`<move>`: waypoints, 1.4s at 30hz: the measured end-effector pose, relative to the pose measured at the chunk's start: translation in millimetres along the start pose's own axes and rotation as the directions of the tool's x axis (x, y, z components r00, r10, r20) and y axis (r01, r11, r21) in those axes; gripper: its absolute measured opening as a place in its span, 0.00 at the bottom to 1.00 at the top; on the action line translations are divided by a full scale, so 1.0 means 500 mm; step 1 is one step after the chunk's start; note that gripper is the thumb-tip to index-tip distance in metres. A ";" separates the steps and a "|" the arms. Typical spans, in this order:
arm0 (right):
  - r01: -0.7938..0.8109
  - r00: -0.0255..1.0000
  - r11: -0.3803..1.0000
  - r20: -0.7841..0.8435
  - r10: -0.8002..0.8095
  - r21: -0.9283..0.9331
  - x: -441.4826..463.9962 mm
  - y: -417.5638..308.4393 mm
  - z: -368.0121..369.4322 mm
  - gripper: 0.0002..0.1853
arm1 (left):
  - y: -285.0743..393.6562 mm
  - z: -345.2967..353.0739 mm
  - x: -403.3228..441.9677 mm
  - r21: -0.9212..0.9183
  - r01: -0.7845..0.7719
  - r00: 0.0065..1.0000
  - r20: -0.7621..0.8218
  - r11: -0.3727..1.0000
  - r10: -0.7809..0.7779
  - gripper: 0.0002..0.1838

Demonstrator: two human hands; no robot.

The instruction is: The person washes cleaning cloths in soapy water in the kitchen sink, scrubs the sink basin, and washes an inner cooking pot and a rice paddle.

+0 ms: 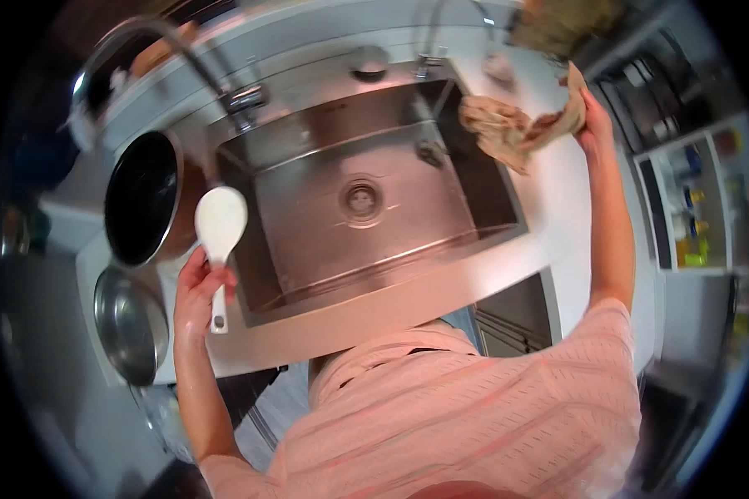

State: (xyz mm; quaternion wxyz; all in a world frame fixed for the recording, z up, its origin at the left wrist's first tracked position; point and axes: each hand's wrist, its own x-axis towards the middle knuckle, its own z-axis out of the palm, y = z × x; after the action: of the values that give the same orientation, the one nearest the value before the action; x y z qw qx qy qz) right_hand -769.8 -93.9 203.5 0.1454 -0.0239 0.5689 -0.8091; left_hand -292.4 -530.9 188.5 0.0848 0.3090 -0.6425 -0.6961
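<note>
A white rice paddle (221, 218) is upright in my left hand (198, 289), whose fingers wrap round its handle by the sink's left front corner. Over the right rim of the sink, my right hand (595, 125) grips a crumpled tan cloth (508, 133) that hangs loosely to the left. The steel sink (308, 241) lies between my hands, with a round drain (361, 200) in its floor. A small dark object (429, 152) rests near the basin's back right; its kind is unclear.
Left of the sink stand a dark-lined pot (146, 200) and a steel bowl (129, 324). A tall curved faucet (175, 50) rises behind the left corner, and a smaller tap (429, 58) behind the right. Shelves (691, 204) with bottles stand at far right.
</note>
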 end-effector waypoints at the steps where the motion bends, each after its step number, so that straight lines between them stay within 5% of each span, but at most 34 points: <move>1: -0.066 0.996 0.998 0.068 0.065 0.010 -0.006 0.037 0.047 0.11 | 0.010 -0.012 -0.019 0.031 -0.015 1.000 -0.021 0.999 0.016 0.20; 5: -0.322 0.906 0.945 0.269 0.327 -0.066 -0.128 0.152 0.307 0.14 | 0.060 -0.078 -0.057 -0.079 -0.044 0.995 0.083 0.996 0.050 0.32; 12: -0.352 0.740 0.916 0.656 0.148 0.191 -0.238 0.238 0.753 0.13 | 0.186 -0.264 -0.053 0.152 -0.038 0.993 -0.105 0.988 0.054 0.29; 15: -0.192 0.697 0.972 0.716 0.040 0.133 -0.256 0.305 0.917 0.15 | 0.193 -0.347 -0.007 0.213 0.034 0.995 -0.099 0.976 -0.013 0.29; 17: 0.039 0.649 0.991 0.757 0.072 -0.128 -0.307 0.343 1.013 0.16 | 0.193 -0.388 0.028 0.303 0.083 0.996 -0.033 0.949 -0.077 0.29; 19: 0.521 0.478 0.684 0.838 0.262 -0.511 -0.317 0.400 1.100 0.17 | 0.185 -0.421 0.067 0.429 0.092 0.991 0.046 0.899 -0.124 0.30; 21: 0.878 0.277 0.250 0.860 0.429 -0.408 -0.329 0.475 1.170 0.13 | 0.190 -0.439 0.101 0.593 0.038 0.980 0.135 0.804 -0.146 0.31; 25: 0.913 0.324 -0.147 0.458 0.827 -0.380 -0.364 0.599 1.214 0.24 | 0.219 -0.426 0.150 0.918 0.003 0.954 0.116 0.396 -0.276 0.24; 31: 0.960 0.273 -0.249 0.615 0.740 -0.126 -0.287 0.663 1.222 0.19 | 0.205 -0.398 0.207 0.995 -0.094 0.963 0.098 0.027 -0.249 0.09; 32: 0.924 0.374 -0.209 0.645 0.667 -0.320 -0.268 0.660 1.229 0.19 | 0.205 -0.389 0.214 0.991 -0.133 0.960 0.121 -0.028 -0.251 0.09; 34: 0.661 0.586 0.052 0.558 0.588 -0.749 -0.308 0.593 1.249 0.18 | 0.194 -0.389 0.217 0.989 -0.133 0.975 0.120 -0.060 -0.185 0.09; 37: 0.632 0.543 0.467 0.783 0.302 -0.618 -0.356 0.622 1.248 0.15 | 0.176 -0.397 0.219 0.999 -0.039 0.999 0.039 0.032 0.017 0.08; 39: 0.805 0.443 0.396 0.891 0.096 -0.443 -0.377 0.628 1.238 0.12 | 0.171 -0.406 0.213 0.992 0.001 0.994 -0.014 0.124 0.107 0.07; 42: 0.828 0.485 0.244 0.863 0.139 -0.505 -0.356 0.644 1.229 0.11 | 0.183 -0.397 0.195 0.996 0.064 0.990 -0.072 0.069 0.119 0.07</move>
State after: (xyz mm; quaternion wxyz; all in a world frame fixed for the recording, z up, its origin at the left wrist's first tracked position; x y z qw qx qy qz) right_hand -407.1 -708.5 143.2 0.1179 -0.5970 0.7552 -0.2437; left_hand -288.1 -762.9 247.1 -0.0926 0.3173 -0.9427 -0.0460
